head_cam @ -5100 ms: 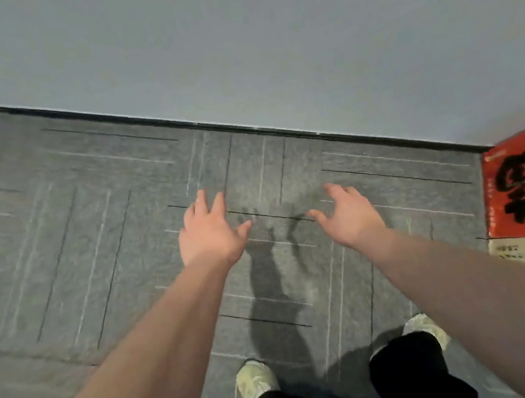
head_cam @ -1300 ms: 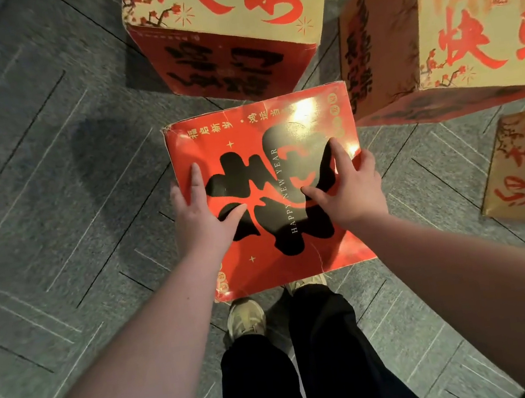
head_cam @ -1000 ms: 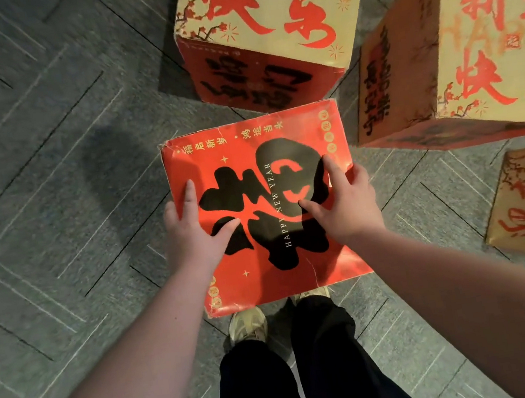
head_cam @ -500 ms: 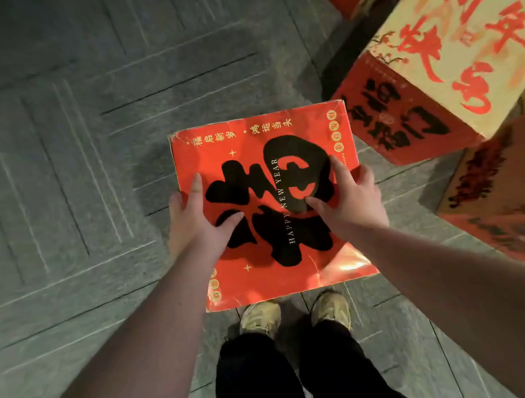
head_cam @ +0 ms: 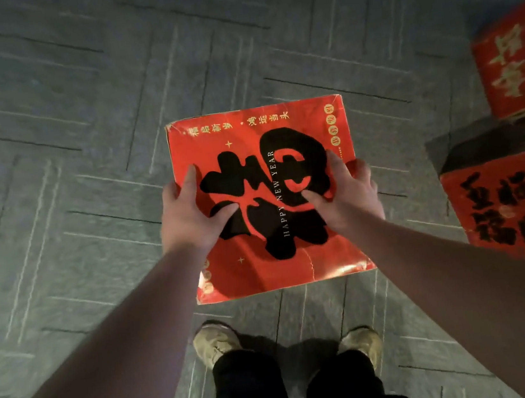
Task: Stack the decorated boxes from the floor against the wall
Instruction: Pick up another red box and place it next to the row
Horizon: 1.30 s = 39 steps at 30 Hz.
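At the left of the view only grey carpet floor (head_cam: pixel 53 193) marked with thin lines is seen; no wall and no stack appear anywhere in the picture. Toward the middle, the left hand (head_cam: pixel 186 215) is clamped on the left edge of a red box (head_cam: pixel 264 275), with the thumb and forefinger laid flat across the printed top and the remaining fingers wrapped out of sight over the side. The box is held level above the floor in front of the body, its top face carrying a large black character and the words HAPPY NEW YEAR, and the shoes (head_cam: pixel 217 345) are visible on the carpet below its near edge. The right hand (head_cam: pixel 344 194) is set in the same way on the right edge, thumb and forefinger on top, the other fingers curled round the side. Further right, two more decorated boxes are seen resting on the floor: a red one with pale lettering (head_cam: pixel 517 65) at the upper edge of the view, and a red one with black lettering (head_cam: pixel 516 208) below it, both well apart from the carried box. The task is judged to be at an early or middle stage: one box is lifted and in transit, and at least these two are left to be fetched. How many boxes are already placed against the wall cannot be told.
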Motion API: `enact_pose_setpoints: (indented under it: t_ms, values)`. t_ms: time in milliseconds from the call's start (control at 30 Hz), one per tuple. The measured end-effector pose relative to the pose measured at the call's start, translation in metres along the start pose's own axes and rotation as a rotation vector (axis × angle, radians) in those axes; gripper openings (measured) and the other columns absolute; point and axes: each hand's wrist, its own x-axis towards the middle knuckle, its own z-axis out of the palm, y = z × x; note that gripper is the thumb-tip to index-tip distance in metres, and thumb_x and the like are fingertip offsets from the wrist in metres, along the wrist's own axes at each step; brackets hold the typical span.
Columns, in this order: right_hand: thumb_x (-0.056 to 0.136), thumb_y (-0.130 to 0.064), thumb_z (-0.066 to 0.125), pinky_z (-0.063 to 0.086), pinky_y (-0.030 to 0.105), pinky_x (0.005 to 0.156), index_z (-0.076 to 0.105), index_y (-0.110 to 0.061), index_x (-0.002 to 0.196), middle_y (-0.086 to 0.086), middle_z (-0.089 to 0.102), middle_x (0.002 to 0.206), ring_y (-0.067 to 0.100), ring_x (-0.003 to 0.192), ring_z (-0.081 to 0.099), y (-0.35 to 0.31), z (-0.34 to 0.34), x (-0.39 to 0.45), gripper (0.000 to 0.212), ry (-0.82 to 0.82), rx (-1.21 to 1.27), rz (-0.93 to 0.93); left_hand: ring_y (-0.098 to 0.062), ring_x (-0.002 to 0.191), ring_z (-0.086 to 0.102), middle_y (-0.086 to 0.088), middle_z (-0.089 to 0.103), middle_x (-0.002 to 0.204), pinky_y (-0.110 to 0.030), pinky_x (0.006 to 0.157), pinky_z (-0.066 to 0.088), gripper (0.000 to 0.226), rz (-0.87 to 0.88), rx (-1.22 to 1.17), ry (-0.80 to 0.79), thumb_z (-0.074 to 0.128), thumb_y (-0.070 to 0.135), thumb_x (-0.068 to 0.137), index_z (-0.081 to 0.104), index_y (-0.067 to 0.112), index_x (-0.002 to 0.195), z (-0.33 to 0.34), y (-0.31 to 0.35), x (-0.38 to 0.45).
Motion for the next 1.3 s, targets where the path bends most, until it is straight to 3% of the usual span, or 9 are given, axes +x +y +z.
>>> enact_pose_setpoints:
  t_ms: [267, 600, 933, 1067, 1300]
  values:
    - [0.083, -0.057, 0.060, 0.042, 0.057, 0.099, 0.014, -0.048, 0.146, 0.004, 0.020, 0.149, 0.034, 0.133, 0.031, -0.184, 0.058, -0.042, 0.079, -0.066, -0.064, -0.135, -0.021, 0.130, 0.038, -0.003, 0.031, 0.143, -0.030, 0.098, 0.038, 0.092, -0.160, -0.103, 0.097, 0.077, 0.042, 0.073, 0.026, 0.030, 0.149, -0.149, -0.116, 0.011]
    - [0.084, -0.057, 0.061, 0.041, 0.056, 0.100, 0.018, -0.044, 0.146, 0.008, 0.022, 0.147, 0.036, 0.133, 0.031, -0.442, 0.130, -0.074, 0.077, -0.118, -0.149, -0.443, -0.024, 0.127, 0.042, -0.007, 0.035, 0.140, -0.032, 0.099, 0.039, 0.090, -0.310, -0.186, 0.349, 0.081, 0.041, 0.070, 0.034, 0.026, 0.145, -0.342, -0.256, 0.042]
    - [0.083, -0.057, 0.062, 0.037, 0.056, 0.105, 0.022, -0.040, 0.148, 0.010, 0.020, 0.151, 0.038, 0.133, 0.034, -0.679, 0.271, -0.092, 0.078, -0.236, -0.280, -0.679, -0.022, 0.130, 0.039, -0.008, 0.033, 0.142, -0.026, 0.103, 0.033, 0.090, -0.544, -0.297, 0.498, 0.081, 0.037, 0.071, 0.034, 0.024, 0.146, -0.483, -0.434, 0.084]
    - [0.080, -0.058, 0.064, 0.039, 0.055, 0.103, 0.026, -0.039, 0.146, 0.011, 0.025, 0.148, 0.037, 0.133, 0.036, -0.771, 0.318, -0.114, 0.079, -0.249, -0.308, -0.816, -0.022, 0.127, 0.044, -0.008, 0.038, 0.139, -0.031, 0.103, 0.038, 0.090, -0.618, -0.328, 0.572, 0.081, 0.041, 0.068, 0.036, 0.026, 0.145, -0.537, -0.506, 0.091]
    - [0.079, -0.061, 0.063, 0.039, 0.051, 0.105, 0.029, -0.038, 0.145, 0.012, 0.029, 0.147, 0.035, 0.133, 0.036, -0.935, 0.395, -0.158, 0.077, -0.222, -0.379, -0.921, -0.025, 0.122, 0.045, -0.013, 0.042, 0.132, -0.032, 0.100, 0.039, 0.086, -0.641, -0.366, 0.631, 0.079, 0.046, 0.068, 0.040, 0.021, 0.141, -0.647, -0.629, 0.122]
